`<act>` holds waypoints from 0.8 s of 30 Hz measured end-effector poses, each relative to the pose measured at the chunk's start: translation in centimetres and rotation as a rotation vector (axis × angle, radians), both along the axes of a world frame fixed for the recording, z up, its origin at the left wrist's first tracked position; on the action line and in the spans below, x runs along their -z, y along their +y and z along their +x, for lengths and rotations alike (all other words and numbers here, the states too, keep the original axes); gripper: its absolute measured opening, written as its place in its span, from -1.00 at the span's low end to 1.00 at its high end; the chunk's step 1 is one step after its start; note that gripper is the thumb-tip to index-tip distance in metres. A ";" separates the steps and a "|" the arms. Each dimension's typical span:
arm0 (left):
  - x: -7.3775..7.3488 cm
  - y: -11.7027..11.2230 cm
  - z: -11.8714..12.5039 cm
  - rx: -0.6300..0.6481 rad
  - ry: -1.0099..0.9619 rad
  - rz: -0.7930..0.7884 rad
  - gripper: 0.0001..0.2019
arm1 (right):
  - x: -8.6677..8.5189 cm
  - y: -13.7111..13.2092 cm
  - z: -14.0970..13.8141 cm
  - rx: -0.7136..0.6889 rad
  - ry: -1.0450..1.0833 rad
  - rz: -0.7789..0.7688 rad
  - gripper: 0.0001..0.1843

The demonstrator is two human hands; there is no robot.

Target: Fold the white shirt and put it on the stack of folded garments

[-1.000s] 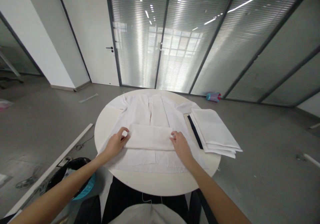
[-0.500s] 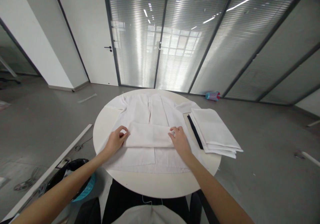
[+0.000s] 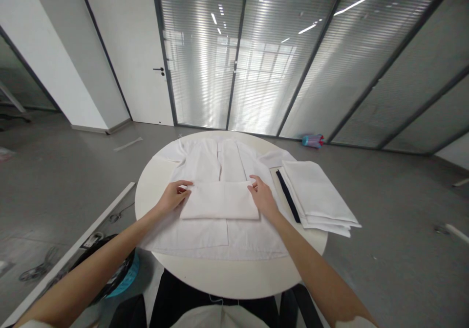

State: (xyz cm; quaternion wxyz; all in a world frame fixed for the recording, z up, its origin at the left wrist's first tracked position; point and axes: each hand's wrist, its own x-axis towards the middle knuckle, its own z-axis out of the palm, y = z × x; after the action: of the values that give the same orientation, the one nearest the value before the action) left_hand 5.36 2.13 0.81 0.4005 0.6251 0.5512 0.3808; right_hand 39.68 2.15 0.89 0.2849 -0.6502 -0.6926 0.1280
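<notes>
A white folded cloth (image 3: 220, 202) lies across a white coat-like garment (image 3: 198, 235) that is spread over the round table. My left hand (image 3: 175, 195) pinches the far left corner of the folded cloth between thumb and fingers. At the far right corner my right hand (image 3: 262, 196) grips the same cloth, fingers bent round its edge. The cloth lies flat, with its folded edge toward me. Part of the garment is hidden beneath it.
On the right of the round white table (image 3: 234, 281) a stack of folded white cloths (image 3: 318, 193) overhangs the edge, beside a black strip (image 3: 288, 196). A blue bin with a black liner (image 3: 128, 276) stands on the floor at left. A glass partition (image 3: 271, 74) rises behind.
Both hands have shifted slightly toward the far edge of the folded cloth, their fingers now at its far corners. The table looks slightly lower in view.
</notes>
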 end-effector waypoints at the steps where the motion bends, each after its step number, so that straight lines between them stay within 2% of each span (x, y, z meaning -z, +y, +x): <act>1: 0.4 0.0 -0.1 0.002 0.025 -0.005 -0.46 | 0.1 0.0 -0.1 0.000 -0.033 -0.009 -0.57; 3: 0.6 -0.2 -0.1 -0.028 0.102 0.066 -0.51 | -0.2 -0.4 -0.4 0.011 -0.131 0.018 -0.59; 6: -0.1 -0.8 0.7 -0.086 0.309 0.360 -0.65 | -1.4 -1.5 -1.7 0.013 -0.247 0.155 -0.59; 8: -0.7 -1.3 2.0 0.000 0.442 0.541 -0.66 | -2.2 -2.4 -3.5 -0.094 -0.261 0.203 -0.57; 10: -0.8 -1.7 3.5 0.150 0.557 0.629 -0.61 | -2.3 -3.2 -5.6 -0.268 -0.271 0.181 -0.50; 12: -0.3 -1.7 4.7 0.277 0.681 0.634 -0.54 | -1.6 -3.9 -7.3 -0.405 -0.312 0.120 -0.38; 15: 1.3 -1.1 5.2 0.387 0.820 0.570 -0.40 | -0.1 -4.3 -7.9 -0.476 -0.373 0.040 -0.23; 19: 2.6 -0.5 4.6 0.421 0.856 0.544 -0.33 | 1.2 -4.6 -5.1 -0.398 -0.390 0.002 -0.11; 24: 1.9 -0.7 4.2 0.447 0.777 0.494 -0.35 | 1.5 -5.6 -1.7 -0.267 -0.386 -0.020 -0.14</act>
State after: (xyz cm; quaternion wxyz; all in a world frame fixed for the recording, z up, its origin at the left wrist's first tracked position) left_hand 9.60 1.47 -1.09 0.0781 0.8991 0.4059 0.1441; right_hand 37.98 -3.49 -0.57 0.1214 -0.5680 -0.8128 0.0447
